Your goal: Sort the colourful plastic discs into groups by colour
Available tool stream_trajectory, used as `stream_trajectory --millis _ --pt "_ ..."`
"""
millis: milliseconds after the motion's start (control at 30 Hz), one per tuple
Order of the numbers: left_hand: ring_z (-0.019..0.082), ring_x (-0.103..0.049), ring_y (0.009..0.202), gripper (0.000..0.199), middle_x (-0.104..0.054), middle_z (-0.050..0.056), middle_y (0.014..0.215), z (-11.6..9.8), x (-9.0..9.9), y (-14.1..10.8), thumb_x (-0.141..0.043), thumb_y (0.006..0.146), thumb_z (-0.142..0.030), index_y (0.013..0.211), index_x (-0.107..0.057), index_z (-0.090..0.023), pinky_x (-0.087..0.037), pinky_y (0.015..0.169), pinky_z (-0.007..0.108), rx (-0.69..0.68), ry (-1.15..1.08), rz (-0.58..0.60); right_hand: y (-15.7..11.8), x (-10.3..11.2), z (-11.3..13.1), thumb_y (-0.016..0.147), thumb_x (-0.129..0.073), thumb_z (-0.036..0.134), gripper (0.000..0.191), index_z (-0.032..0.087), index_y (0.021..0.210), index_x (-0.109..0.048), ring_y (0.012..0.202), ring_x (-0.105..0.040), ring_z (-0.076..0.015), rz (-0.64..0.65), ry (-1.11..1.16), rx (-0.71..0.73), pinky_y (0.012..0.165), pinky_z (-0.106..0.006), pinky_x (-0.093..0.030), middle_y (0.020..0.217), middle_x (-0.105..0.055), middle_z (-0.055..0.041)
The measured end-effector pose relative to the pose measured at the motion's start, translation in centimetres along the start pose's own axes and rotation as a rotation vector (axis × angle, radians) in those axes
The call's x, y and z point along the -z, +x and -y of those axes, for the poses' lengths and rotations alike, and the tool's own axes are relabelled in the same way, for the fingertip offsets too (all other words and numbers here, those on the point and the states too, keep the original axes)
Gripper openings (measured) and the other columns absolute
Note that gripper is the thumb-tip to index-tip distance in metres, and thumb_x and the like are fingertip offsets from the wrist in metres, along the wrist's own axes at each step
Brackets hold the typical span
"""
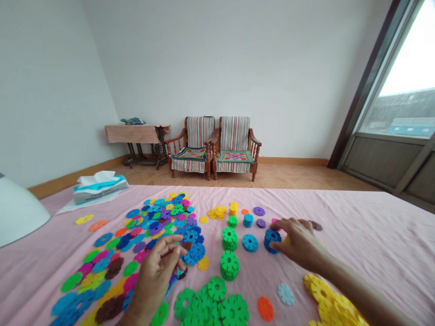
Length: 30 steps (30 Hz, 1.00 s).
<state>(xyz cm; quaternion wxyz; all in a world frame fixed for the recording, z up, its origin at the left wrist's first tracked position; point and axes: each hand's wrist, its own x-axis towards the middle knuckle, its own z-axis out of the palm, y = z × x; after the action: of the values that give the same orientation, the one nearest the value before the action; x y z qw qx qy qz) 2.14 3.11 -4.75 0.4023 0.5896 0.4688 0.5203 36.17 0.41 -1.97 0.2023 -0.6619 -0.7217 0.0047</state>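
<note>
My right hand (299, 240) has its thumb and fingers around a stack of dark blue notched plastic discs (273, 241) on the cloth. My left hand (158, 269) hovers, loosely curled with fingers apart and seemingly nothing in them, over the near side of a mixed pile of coloured discs (158, 219). Left of the blue stack lies a lighter blue disc stack (250, 243). Two green disc stacks (229, 265) stand between my hands, with small green (232, 221), teal (248, 220) and yellow (233, 208) stacks beyond them.
Loose green discs (210, 305) are heaped in front, yellow discs (335, 303) at the near right. An orange disc (265, 309) and a pale blue disc (286, 294) lie between. A tissue box (100, 188) and a white rounded object (20, 213) are at left. Two armchairs (234, 136) stand beyond.
</note>
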Motion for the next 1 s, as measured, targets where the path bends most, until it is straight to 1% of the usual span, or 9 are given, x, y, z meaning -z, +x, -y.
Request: stream_trajectory --millis 233,367,433,500,567,700,833,933,1000 --pt "0.013 -0.062 0.052 0.021 -0.067 -0.001 0.073 -0.2 0.0 -0.3 -0.056 0.083 -0.035 0.094 -0.057 -0.017 -0.05 0.052 0.024 -0.009 0.051 0.017 -0.6 0.3 0.2 0.079 -0.06 0.033 0.028 0.023 0.105 -0.064 0.098 -0.06 -0.0279 -0.043 0.026 0.027 0.088 -0.049 -0.035 0.103 -0.069 -0.008" --pt "0.013 -0.061 0.054 0.019 -0.065 0.0 0.074 -0.3 -0.2 -0.8 -0.055 0.084 -0.034 0.09 -0.06 -0.017 -0.052 0.056 0.026 -0.012 0.097 0.074 -3.1 -0.4 1.9 0.085 -0.055 0.034 0.028 0.024 0.11 -0.06 0.108 -0.057 -0.0267 -0.133 0.095 0.114 0.089 -0.045 -0.041 0.113 -0.064 -0.0082" --pt "0.013 -0.061 0.054 0.017 -0.065 0.0 0.072 -0.4 -0.5 -1.2 -0.053 0.084 -0.032 0.089 -0.061 -0.018 -0.052 0.055 0.025 -0.035 0.154 0.111 -4.7 -0.8 3.4 0.084 -0.057 0.031 0.027 0.024 0.11 -0.058 0.108 -0.057 -0.0254 -0.172 0.171 0.182 0.088 -0.042 -0.045 0.111 -0.064 -0.0073" --pt "0.013 -0.059 0.053 0.016 -0.064 -0.001 0.068 -0.5 -0.7 -1.6 -0.051 0.085 -0.03 0.088 -0.062 -0.019 -0.05 0.054 0.024 -0.092 0.253 0.159 -6.0 -1.1 5.1 0.082 -0.058 0.023 0.024 0.025 0.105 -0.059 0.1 -0.061 -0.0215 -0.102 0.233 0.24 0.084 -0.035 -0.049 0.104 -0.066 -0.005" --pt "0.013 -0.059 0.055 0.015 -0.064 -0.001 0.067 -0.5 -0.9 -2.0 -0.051 0.086 -0.028 0.086 -0.064 -0.021 -0.048 0.054 0.022 -0.175 0.366 0.209 -6.7 -1.2 6.9 0.077 -0.06 0.017 0.03 0.025 0.106 -0.061 0.096 -0.062 -0.0202 0.033 0.257 0.27 0.081 -0.032 -0.05 0.102 -0.067 -0.004" --pt "0.015 -0.063 0.067 0.016 -0.067 0.001 0.076 -0.5 -1.0 -2.7 -0.051 0.087 -0.024 0.086 -0.066 -0.023 -0.048 0.063 0.022 -0.303 0.536 0.31 -6.6 -2.4 9.4 0.069 -0.067 0.019 0.041 0.025 0.11 -0.064 0.094 -0.06 -0.024 0.292 0.21 0.298 0.078 -0.034 -0.049 0.102 -0.067 -0.004" --pt "0.016 -0.063 0.073 0.016 -0.067 0.002 0.079 -0.5 -1.0 -3.0 -0.051 0.088 -0.024 0.087 -0.067 -0.024 -0.049 0.068 0.023 -0.372 0.61 0.399 -6.0 -4.6 9.9 0.065 -0.076 0.029 0.05 0.027 0.113 -0.063 0.099 -0.057 -0.0272 0.359 0.176 0.261 0.082 -0.037 -0.047 0.11 -0.064 -0.0052" --pt "0.017 -0.064 0.077 0.018 -0.067 0.003 0.081 -0.4 -1.1 -3.1 -0.049 0.089 -0.024 0.086 -0.067 -0.023 -0.049 0.07 0.023 -0.367 0.636 0.412 -5.8 -6.0 9.7 0.059 -0.082 0.035 0.059 0.027 0.115 -0.062 0.1 -0.056 -0.0278 0.39 0.183 0.236 0.083 -0.037 -0.046 0.11 -0.064 -0.0055" --pt "0.017 -0.064 0.076 0.018 -0.068 0.003 0.079 -0.4 -1.1 -3.1 -0.05 0.089 -0.023 0.086 -0.068 -0.023 -0.049 0.069 0.023 -0.358 0.635 0.403 -5.8 -6.4 9.7 0.059 -0.082 0.036 0.059 0.027 0.114 -0.063 0.099 -0.056 -0.0279 0.402 0.179 0.232 0.082 -0.037 -0.046 0.108 -0.064 -0.006"
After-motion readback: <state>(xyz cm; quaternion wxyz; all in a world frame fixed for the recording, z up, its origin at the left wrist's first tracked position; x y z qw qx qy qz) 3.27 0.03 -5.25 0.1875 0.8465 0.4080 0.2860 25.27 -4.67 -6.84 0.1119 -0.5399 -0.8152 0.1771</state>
